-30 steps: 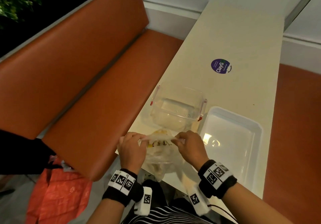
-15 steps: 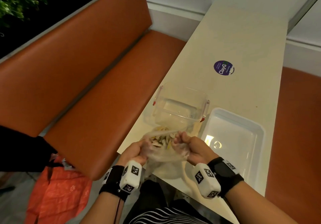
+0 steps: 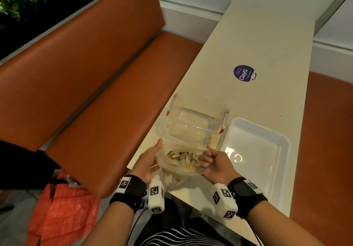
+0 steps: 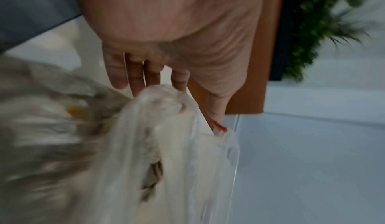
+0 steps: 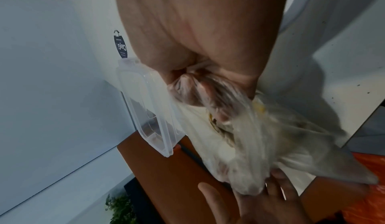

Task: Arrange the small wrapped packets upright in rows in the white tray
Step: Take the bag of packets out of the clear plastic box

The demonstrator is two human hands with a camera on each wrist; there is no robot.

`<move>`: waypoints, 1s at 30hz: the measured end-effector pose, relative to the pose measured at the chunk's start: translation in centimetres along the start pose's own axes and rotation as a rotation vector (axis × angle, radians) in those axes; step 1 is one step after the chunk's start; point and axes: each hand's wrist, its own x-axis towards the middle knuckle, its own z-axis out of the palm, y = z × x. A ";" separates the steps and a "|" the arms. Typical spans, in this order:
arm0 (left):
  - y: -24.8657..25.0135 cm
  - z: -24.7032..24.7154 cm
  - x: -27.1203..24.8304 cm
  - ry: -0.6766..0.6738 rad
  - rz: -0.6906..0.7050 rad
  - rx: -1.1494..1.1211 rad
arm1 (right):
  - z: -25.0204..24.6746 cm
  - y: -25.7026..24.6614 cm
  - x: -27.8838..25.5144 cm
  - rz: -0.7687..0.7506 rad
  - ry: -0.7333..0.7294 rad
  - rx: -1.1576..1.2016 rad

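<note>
Both hands (image 3: 148, 161) (image 3: 217, 164) gripping packet-filled clear bag (image 3: 181, 161), white tray (image 3: 282, 146) beside

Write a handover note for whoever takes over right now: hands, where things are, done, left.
Left hand: grips one side of the clear plastic bag mouth.
Right hand: fingers curled round the opposite side, holding it open.
Small wrapped packets: all loose inside the bag, at the near table edge.
White tray: right of the bag, nothing in it.
Clear container: just beyond the bag, no packets visible in it.
Done: bag opened.
Left: take packets out, stand them upright in rows in the tray.
</note>
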 end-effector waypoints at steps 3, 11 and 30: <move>-1.6 0.6 -1.5 0.112 0.043 0.135 | 0.9 0.6 -1.0 -0.011 0.004 -0.050; -3.5 2.6 -0.9 0.204 -0.005 -0.050 | 2.3 0.8 -3.0 -0.625 0.455 -1.393; -3.2 1.6 1.0 -0.103 -0.024 -0.596 | 0.4 -2.9 -0.5 -0.098 0.196 -0.032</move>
